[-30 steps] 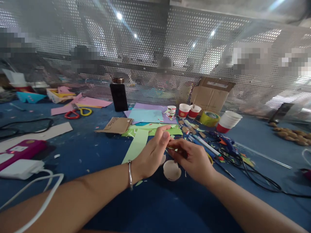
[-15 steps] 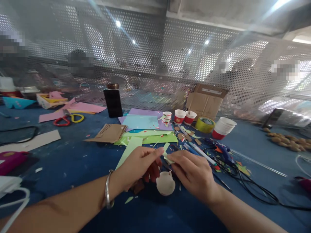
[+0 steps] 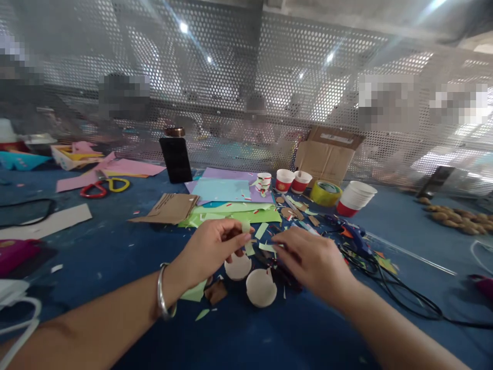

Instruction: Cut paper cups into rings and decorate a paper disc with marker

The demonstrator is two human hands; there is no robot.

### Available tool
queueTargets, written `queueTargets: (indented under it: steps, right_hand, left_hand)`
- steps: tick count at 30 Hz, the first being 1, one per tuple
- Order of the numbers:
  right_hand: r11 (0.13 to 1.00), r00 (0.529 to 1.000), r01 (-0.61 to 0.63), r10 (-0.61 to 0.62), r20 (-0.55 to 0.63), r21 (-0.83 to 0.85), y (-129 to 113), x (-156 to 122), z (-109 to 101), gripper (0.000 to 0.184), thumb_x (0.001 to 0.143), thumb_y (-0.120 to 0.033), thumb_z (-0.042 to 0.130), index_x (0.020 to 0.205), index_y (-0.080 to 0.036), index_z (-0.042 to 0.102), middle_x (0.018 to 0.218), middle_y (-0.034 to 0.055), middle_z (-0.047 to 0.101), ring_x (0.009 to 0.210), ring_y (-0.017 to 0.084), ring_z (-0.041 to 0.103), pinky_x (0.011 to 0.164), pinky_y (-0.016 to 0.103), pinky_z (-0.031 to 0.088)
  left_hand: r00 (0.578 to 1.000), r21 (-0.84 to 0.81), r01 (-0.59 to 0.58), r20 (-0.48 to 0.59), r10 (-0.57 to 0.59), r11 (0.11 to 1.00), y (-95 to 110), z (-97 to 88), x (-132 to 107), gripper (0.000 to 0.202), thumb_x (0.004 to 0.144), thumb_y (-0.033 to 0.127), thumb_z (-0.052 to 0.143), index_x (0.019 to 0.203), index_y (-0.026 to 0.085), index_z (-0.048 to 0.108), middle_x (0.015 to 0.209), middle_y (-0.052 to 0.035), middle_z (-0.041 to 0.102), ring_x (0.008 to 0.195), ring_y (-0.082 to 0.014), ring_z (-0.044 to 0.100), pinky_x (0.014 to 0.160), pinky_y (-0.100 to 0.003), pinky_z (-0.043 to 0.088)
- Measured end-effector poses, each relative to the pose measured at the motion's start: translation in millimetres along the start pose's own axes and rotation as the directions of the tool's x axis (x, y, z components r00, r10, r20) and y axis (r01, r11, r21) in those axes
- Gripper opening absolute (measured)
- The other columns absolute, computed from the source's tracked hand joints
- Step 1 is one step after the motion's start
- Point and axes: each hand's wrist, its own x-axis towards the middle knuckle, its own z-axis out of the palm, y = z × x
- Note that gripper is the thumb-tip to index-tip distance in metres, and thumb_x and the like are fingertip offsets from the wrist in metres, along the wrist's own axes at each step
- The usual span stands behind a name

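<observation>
My left hand pinches a small, curled light green paper strip between thumb and fingers. To its right, my right hand has thumb and index finger apart, with nothing visible gripped. A pale green paper strip lies just beside its fingertips, and another green paper piece is a little farther back. Below and between the hands are two whitish round paper pieces, a nearer disc and a farther disc, partly behind my left fingers. Dark-handled scissors or a similar tool sit partly under my right hand.
Coloured paper sheets and folded cardboard lie behind the hands. Red-and-white paper cups, yellow tape and stacked cups stand at back right. A blue glue gun trails black cable; red-yellow scissors lie left.
My hands have moved apart. The green strip stays in my left fingers, while my right fingers have come away. A second round disc now shows, and my left hand has shifted slightly left.
</observation>
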Motion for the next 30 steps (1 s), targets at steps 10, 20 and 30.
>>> queueTargets:
  steps: [10,20,30]
  right_hand:
    - [0.66,0.679,-0.546,0.709,0.19,-0.515,68.1,5.7,-41.3,0.022,0.087,-0.04,0.051,0.086,-0.027,0.069,0.087,0.0036,0.075,0.08,0.024,0.068,0.057,0.029,0.036]
    - [0.634,0.607,-0.524,0.747,0.273,-0.569,76.0,2.6,-41.6,0.018,0.079,-0.034,0.054,0.086,-0.027,0.069,0.092,0.0051,0.074,0.082,0.025,0.067,0.057,0.03,0.036]
    - [0.659,0.623,-0.476,0.72,0.307,-0.582,87.5,-1.3,-43.5,0.013,0.071,-0.025,0.062,0.081,-0.024,0.071,0.087,0.0045,0.072,0.076,0.021,0.066,0.06,0.029,0.039]
  left_hand:
    - [0.984,0.036,-0.091,0.159,0.084,0.995,12.7,1.9,-16.5,0.019,0.092,0.035,0.061,0.095,0.017,0.056,0.072,0.0048,0.051,0.064,-0.0085,0.045,0.059,-0.022,0.038]
    - [0.786,0.31,-0.225,0.618,-0.015,0.924,13.8,40.3,-57.9,0.035,0.083,0.03,0.07,0.116,0.025,0.058,0.077,0.0028,0.067,0.07,-0.0135,0.061,0.057,-0.022,0.035]
    - [0.771,0.538,-0.533,0.627,0.112,0.653,10.4,43.7,-60.5,0.022,0.089,0.035,0.066,0.107,0.023,0.061,0.107,-0.0027,0.064,0.085,-0.0196,0.064,0.064,-0.031,0.037]
